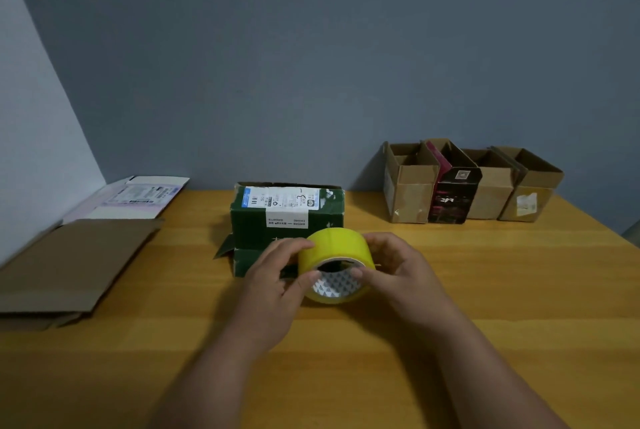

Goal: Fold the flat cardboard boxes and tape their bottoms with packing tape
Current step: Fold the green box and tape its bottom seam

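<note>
Tape roll: while both hands hold it just above the counter, the yellow packing tape roll (pixel 335 257) lies on its side with its open core facing the camera, right in front of the green box.
Left grip: the left hand (pixel 277 281) curls round the roll's left side — fingers over the top, thumb at the core's rim.
Right grip: the right hand (pixel 398 267) wraps the roll's right side, thumb tip at the core's edge.
Green box: a dark green box (pixel 287 220) with white labels stands folded on the counter, touching or just behind the roll — which, I cannot tell.
Flat cardboard: a brown flat piece (pixel 74 264) lies at the left, a white printed flat piece (pixel 138 198) behind it.
Folded boxes: four open boxes (pixel 471 182) stand in a row at the back right.
Counter: yellow wood (pixel 485 290), against a grey wall.
</note>
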